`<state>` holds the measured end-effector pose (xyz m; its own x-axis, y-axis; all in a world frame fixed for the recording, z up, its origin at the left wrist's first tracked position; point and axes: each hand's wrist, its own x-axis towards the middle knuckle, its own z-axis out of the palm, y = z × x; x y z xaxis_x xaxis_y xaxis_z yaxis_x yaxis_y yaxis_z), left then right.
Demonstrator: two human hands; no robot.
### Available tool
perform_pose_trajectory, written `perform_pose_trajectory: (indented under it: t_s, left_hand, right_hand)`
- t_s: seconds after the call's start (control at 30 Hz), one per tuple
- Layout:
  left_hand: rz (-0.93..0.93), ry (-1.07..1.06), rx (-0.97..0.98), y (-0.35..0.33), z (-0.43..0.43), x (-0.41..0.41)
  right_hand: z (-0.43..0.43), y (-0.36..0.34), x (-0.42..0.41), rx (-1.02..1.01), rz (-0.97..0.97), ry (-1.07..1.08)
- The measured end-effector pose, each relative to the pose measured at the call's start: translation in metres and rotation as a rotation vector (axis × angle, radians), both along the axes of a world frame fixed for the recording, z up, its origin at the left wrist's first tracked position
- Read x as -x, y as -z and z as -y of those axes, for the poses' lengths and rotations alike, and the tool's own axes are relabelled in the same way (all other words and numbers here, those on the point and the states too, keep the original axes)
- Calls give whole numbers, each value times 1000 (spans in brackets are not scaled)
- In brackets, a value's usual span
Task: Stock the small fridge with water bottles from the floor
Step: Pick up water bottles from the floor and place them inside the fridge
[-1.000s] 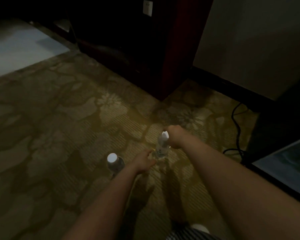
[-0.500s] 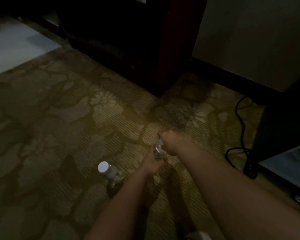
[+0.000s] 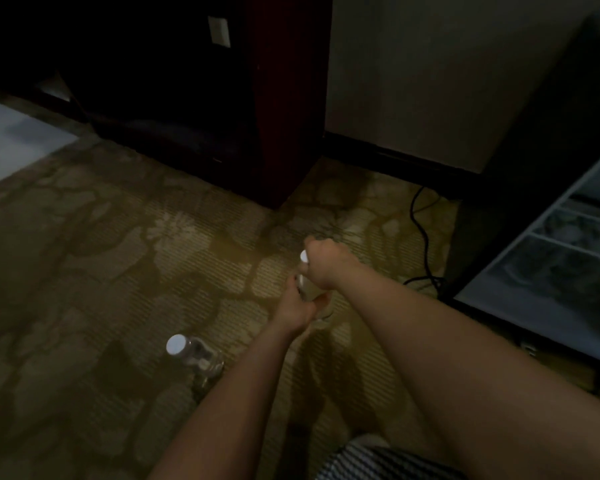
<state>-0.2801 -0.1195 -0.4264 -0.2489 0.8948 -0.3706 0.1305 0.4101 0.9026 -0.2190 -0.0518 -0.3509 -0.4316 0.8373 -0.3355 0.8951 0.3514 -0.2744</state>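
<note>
A clear water bottle (image 3: 305, 289) with a white cap stands on the patterned carpet, mostly covered by my hands. My right hand (image 3: 326, 265) is closed around its neck just under the cap. My left hand (image 3: 297, 306) wraps the lower body of the same bottle. A second water bottle (image 3: 196, 356) with a white cap stands on the carpet to the left, untouched, beside my left forearm. The small fridge (image 3: 548, 265) is at the right edge, its door open, with pale shelves showing inside.
A black power cable (image 3: 421, 233) trails over the carpet between the bottle and the fridge. A dark red wooden cabinet (image 3: 284, 116) stands behind, with a beige wall to its right. A pale floor area (image 3: 11, 140) lies at far left.
My left hand has closed on the lower part of the bottle and my right hand has settled on its neck. The view has swung to show more of the fridge.
</note>
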Motion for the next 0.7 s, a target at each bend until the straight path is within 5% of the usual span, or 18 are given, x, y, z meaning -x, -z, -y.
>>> perform_pose_trajectory:
  t_s: [0.5,0.7]
  left_hand:
    - [-241,242,-305,-127,13,-125]
    - [-147,332,-296,-176,19,-196]
  right_hand:
    - [43,-122,-168,-292,-313,265]
    - [75,-161,-243,-420,-496,355]
